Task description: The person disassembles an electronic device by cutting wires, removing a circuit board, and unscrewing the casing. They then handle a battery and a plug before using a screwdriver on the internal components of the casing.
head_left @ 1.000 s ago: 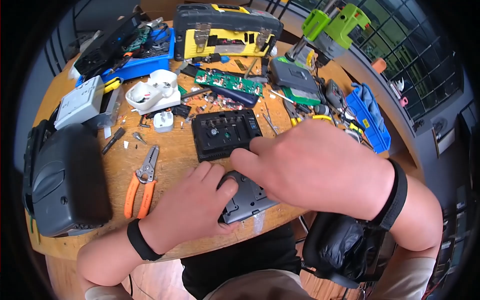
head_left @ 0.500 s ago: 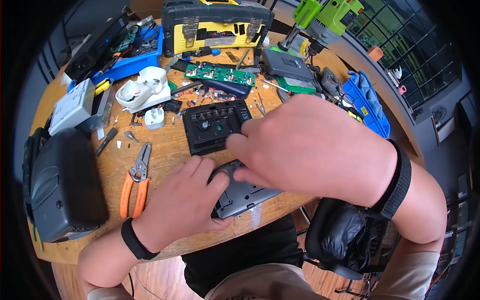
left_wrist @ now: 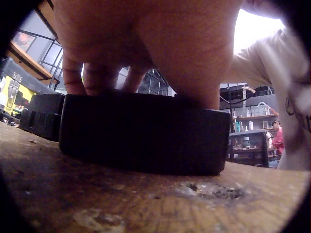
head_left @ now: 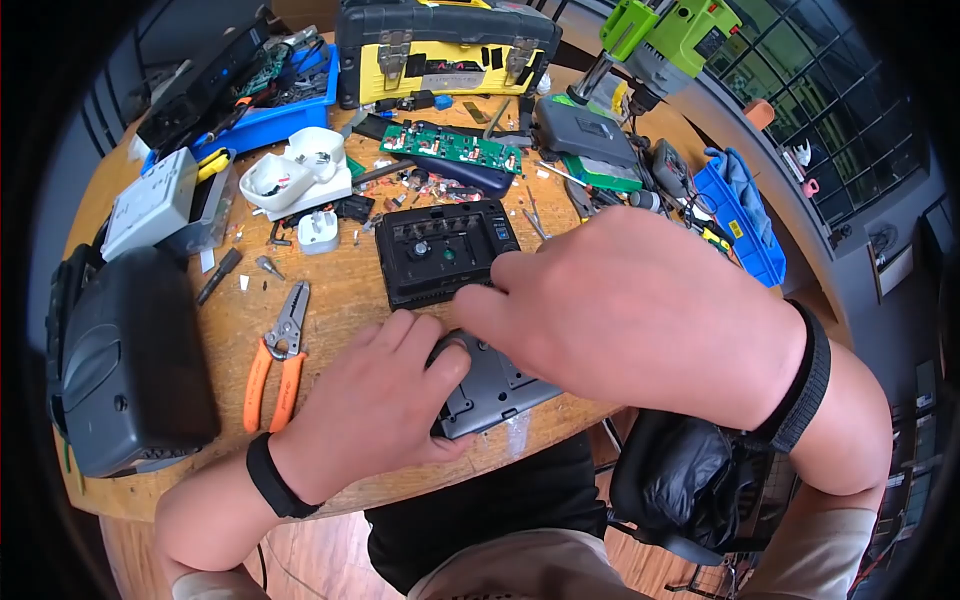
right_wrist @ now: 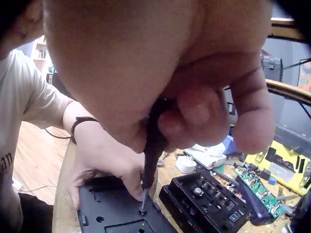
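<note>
One right grip (head_left: pixel 640 315) on screwdriver (right_wrist: pixel 155 138), left (head_left: pixel 375 395) on casing (head_left: pixel 490 388), toolbox label (head_left: pixel 455 74) illegible

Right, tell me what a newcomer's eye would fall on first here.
Probably the two hands at the table's near edge: the right grips a screwdriver, its tip on a dark casing that the left holds. Next, likely the bright colours: orange-handled strippers left of the hands, a yellow-fronted toolbox and a green drill at the back.

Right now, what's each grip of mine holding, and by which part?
Your right grip holds a screwdriver by its black handle; your left grip holds the dark casing by its left end.
</note>
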The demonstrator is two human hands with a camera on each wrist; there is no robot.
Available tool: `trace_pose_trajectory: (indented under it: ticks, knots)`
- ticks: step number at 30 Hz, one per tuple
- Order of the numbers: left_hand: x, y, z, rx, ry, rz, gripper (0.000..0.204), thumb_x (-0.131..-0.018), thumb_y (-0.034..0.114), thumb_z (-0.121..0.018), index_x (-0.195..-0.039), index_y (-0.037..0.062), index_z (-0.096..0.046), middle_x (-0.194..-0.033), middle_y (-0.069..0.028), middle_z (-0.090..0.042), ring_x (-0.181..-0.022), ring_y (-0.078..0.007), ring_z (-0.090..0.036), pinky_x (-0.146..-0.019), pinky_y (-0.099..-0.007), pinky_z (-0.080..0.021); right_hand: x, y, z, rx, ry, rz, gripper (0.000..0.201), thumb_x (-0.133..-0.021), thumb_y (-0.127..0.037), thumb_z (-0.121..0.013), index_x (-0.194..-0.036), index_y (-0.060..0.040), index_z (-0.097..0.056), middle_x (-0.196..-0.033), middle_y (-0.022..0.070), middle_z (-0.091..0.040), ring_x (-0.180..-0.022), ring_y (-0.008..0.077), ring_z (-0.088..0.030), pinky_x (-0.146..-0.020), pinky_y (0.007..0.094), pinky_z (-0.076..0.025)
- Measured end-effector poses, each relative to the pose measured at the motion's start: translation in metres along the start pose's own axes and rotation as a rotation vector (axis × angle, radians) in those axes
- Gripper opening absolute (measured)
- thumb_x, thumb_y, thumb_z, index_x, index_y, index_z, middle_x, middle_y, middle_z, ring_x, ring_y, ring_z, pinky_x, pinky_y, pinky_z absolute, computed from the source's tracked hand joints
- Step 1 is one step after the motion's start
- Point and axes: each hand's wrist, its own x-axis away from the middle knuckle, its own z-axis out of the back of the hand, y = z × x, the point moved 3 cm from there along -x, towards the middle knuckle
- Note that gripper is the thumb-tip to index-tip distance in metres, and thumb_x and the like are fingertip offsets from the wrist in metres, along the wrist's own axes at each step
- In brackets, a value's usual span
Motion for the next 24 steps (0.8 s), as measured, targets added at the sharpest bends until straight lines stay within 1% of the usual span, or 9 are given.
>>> trace_pose_trajectory:
  ticks: [4,8,10,12,14,16,21,22,24]
  knots:
    - [0.0000,-0.0010,-0.0008,-0.001,-0.013,0.000,0.060,-0.068,0.040,-0.088,-0.107,0.0066,-0.058,-0.102,-0.0108,-0.052,-0.101,-0.0291,-0.055,-0.083,-0.0400,-0.049,0.0004,0.0035,-0.0023,0.050,-0.088,-0.023,0.019,-0.090,-0.023,-0.070,-0.097,-0.0065,-0.062,-0.079,0.0080,-0.061,-0.073,0.0288,-0.070,-0.059,0.0388,-0.053]
    - [0.0002,-0.0002,-0.0008,-0.021,-0.005,-0.009,0.059,-0.068,0.040,-0.087,-0.107,0.0066,-0.059,-0.102,-0.0103,-0.052,-0.101,-0.0287,-0.055,-0.083,-0.0398,-0.049,0.0022,-0.0034,-0.0004,-0.034,-0.001,-0.037,0.017,-0.092,-0.023,-0.068,-0.092,-0.0068,-0.063,-0.079,0.0074,-0.062,-0.072,0.0278,-0.070,-0.059,0.0384,-0.053]
    - [0.0000,-0.0006,0.0003,-0.015,0.023,-0.021,0.059,-0.069,0.041,-0.087,-0.107,0.0067,-0.059,-0.101,-0.0102,-0.052,-0.101,-0.0286,-0.055,-0.083,-0.0397,-0.049,0.0018,-0.0045,-0.0005,0.007,-0.046,-0.009,0.020,-0.093,-0.024,-0.069,-0.095,-0.0065,-0.061,-0.079,0.0075,-0.062,-0.072,0.0277,-0.070,-0.058,0.0397,-0.053]
    - [0.0010,-0.0021,-0.0017,0.003,-0.111,0.033,0.074,-0.066,0.041,-0.091,-0.123,0.0051,-0.059,-0.117,-0.0156,-0.056,-0.108,-0.0348,-0.056,-0.090,-0.0448,-0.051,0.0003,-0.0002,-0.0030,0.059,-0.074,-0.007,0.018,-0.091,-0.022,-0.069,-0.096,-0.0067,-0.061,-0.080,0.0075,-0.062,-0.072,0.0274,-0.070,-0.057,0.0395,-0.053]
    - [0.0009,-0.0015,-0.0007,-0.003,-0.114,0.028,0.075,-0.066,0.041,-0.091,-0.124,0.0049,-0.059,-0.116,-0.0156,-0.056,-0.107,-0.0349,-0.056,-0.090,-0.0450,-0.051,0.0013,-0.0007,-0.0047,0.106,-0.104,-0.009,0.018,-0.090,-0.020,-0.069,-0.097,-0.0068,-0.060,-0.080,0.0075,-0.062,-0.072,0.0272,-0.070,-0.056,0.0394,-0.053]
    - [0.0009,-0.0017,0.0000,-0.011,-0.109,0.028,0.076,-0.066,0.041,-0.091,-0.125,0.0048,-0.059,-0.115,-0.0155,-0.055,-0.107,-0.0350,-0.057,-0.090,-0.0451,-0.051,0.0000,-0.0030,-0.0019,-0.062,-0.084,-0.096,0.017,-0.090,-0.020,-0.068,-0.098,-0.0069,-0.060,-0.078,0.0073,-0.061,-0.071,0.0265,-0.070,-0.056,0.0390,-0.053]
    - [0.0002,-0.0011,-0.0010,0.021,-0.070,0.025,0.076,-0.066,0.041,-0.091,-0.125,0.0051,-0.059,-0.117,-0.0162,-0.055,-0.106,-0.0361,-0.057,-0.089,-0.0447,-0.052,0.0022,0.0010,-0.0009,0.015,0.011,0.026,0.020,-0.090,-0.020,-0.069,-0.099,-0.0063,-0.058,-0.079,0.0086,-0.062,-0.070,0.0294,-0.069,-0.056,0.0403,-0.052]
    - [0.0001,-0.0011,-0.0015,0.020,-0.070,0.025,0.076,-0.066,0.041,-0.091,-0.125,0.0051,-0.059,-0.117,-0.0162,-0.055,-0.106,-0.0361,-0.057,-0.089,-0.0447,-0.052,0.0016,0.0013,-0.0015,0.036,0.003,0.044,0.021,-0.089,-0.020,-0.069,-0.099,-0.0063,-0.057,-0.079,0.0088,-0.062,-0.070,0.0299,-0.069,-0.056,0.0407,-0.052]
    - [-0.0007,-0.0006,0.0003,-0.019,-0.024,-0.007,0.061,-0.069,0.041,-0.087,-0.109,0.0059,-0.058,-0.102,-0.0104,-0.052,-0.100,-0.0281,-0.055,-0.082,-0.0388,-0.050,-0.0001,0.0016,-0.0017,-0.005,0.002,0.009,0.021,-0.087,-0.018,-0.069,-0.098,-0.0062,-0.057,-0.079,0.0087,-0.062,-0.070,0.0300,-0.069,-0.056,0.0410,-0.053]
